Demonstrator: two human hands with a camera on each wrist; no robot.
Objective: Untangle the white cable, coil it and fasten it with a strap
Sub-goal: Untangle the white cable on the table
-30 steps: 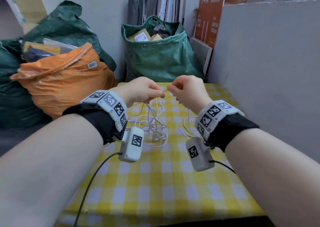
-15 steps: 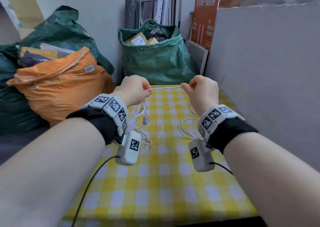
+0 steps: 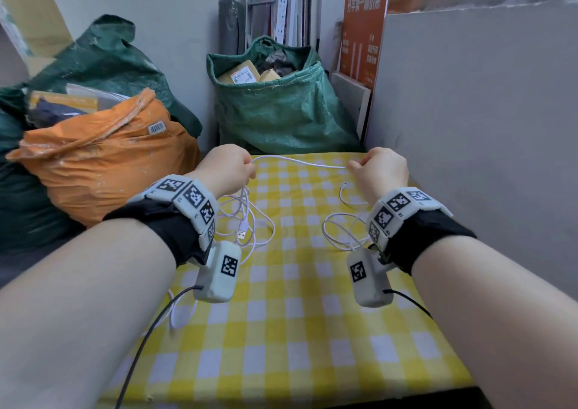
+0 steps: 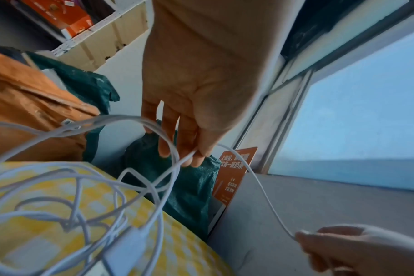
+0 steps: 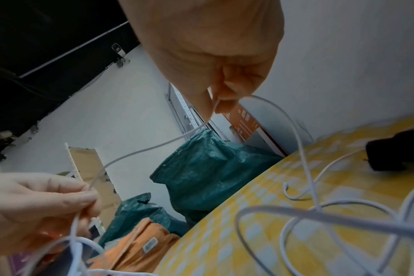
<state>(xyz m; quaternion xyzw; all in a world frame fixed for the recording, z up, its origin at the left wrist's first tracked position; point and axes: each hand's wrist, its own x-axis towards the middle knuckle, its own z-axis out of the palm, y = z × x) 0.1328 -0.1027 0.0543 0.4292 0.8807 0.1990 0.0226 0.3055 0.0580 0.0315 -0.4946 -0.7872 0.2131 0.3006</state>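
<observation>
Both hands have drawn further apart since a second ago, and a longer run of white cable (image 3: 300, 161) now spans between them. Left hand (image 3: 225, 168) pinches it above tangled loops on the yellow checked tablecloth (image 3: 291, 330); right hand (image 3: 380, 168) pinches the other side. An orange sack (image 3: 103, 155) and a green sack (image 3: 281, 111) stand behind, a grey board (image 3: 484, 111) at the right.
</observation>
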